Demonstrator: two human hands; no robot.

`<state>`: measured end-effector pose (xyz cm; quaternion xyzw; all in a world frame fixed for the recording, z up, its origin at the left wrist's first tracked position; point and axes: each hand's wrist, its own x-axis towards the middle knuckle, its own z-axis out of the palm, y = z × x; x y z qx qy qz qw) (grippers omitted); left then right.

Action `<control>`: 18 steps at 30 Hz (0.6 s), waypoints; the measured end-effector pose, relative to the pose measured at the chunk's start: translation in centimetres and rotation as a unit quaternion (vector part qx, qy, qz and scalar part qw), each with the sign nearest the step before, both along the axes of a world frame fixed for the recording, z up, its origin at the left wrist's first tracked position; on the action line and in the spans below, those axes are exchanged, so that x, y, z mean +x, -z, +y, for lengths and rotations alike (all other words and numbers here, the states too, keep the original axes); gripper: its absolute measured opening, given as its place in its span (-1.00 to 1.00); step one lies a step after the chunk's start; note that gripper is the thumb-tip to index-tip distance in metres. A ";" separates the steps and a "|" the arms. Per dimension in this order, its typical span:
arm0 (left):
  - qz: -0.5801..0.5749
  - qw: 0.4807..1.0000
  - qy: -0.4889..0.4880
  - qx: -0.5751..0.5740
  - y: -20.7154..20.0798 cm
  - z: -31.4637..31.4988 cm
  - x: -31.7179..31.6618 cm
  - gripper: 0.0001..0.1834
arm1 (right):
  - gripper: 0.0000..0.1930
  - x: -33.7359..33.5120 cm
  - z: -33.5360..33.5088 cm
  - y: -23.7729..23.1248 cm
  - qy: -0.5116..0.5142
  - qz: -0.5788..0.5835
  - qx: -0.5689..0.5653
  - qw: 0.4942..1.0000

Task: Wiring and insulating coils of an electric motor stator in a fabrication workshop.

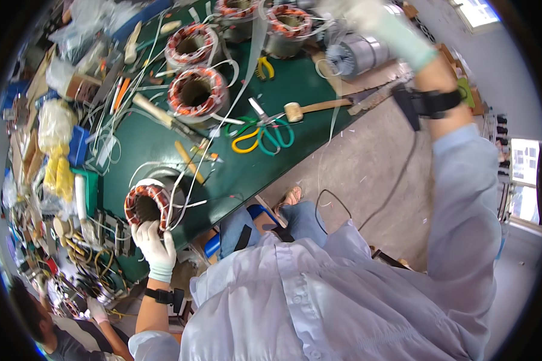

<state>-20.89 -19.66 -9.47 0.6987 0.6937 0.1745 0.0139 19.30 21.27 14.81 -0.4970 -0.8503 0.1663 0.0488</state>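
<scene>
My left hand (155, 248), in a white glove, grips the near rim of a motor stator (140, 203) lying on its side at the table's front edge. Orange-red windings ring its open end, and white lacing cord (186, 180) trails from it up the table. Raised far out at the upper right, my right hand (358, 17) is gloved and smeared by motion; its fingers and anything in them cannot be made out. Green- and yellow-handled scissors (262, 133), a wooden mallet (310, 109) and yellow-handled pliers (264, 68) lie between the hands.
More wound stators (197, 93) stand along the back of the green table (235, 186). A bare metal cylinder (358, 55) lies beneath my right forearm. Tools, bags and a green bin (87, 189) crowd the left. A co-worker (54, 331) is at lower left.
</scene>
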 end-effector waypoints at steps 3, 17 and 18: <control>0.026 0.999 0.006 -0.027 -0.5 0.4 0.3 -0.68 | -0.35 4.6 -4.2 3.0 -0.048 -0.083 0.152 0.984; -0.062 0.951 0.279 -0.120 -7.9 18.1 26.1 -0.57 | -0.79 33.8 -43.6 6.6 0.668 0.276 -0.088 0.685; -0.077 0.934 0.310 -0.163 -6.2 19.9 27.1 -0.59 | -0.77 32.0 -44.0 6.0 0.641 0.210 -0.109 0.730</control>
